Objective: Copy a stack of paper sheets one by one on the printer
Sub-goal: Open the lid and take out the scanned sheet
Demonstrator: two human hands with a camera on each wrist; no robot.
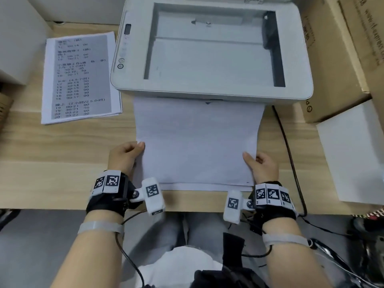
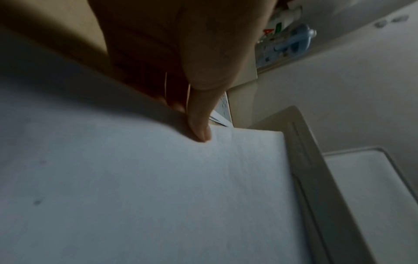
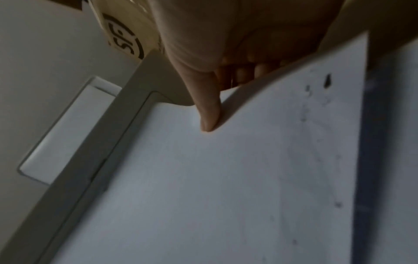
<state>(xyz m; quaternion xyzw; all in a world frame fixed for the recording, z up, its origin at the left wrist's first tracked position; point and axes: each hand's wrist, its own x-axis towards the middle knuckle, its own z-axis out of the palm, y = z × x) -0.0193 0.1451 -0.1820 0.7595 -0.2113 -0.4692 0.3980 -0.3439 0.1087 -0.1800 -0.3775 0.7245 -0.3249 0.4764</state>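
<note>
Lying blank-side up, white sheet [image 1: 197, 142] pinched by both hands, faint show-through.

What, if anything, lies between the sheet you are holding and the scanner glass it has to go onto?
Nothing visible does. The printer's lid is up, and the scanner glass is bare. The left hand and right hand pinch the sheet at its side edges, just in front of the printer.
</note>
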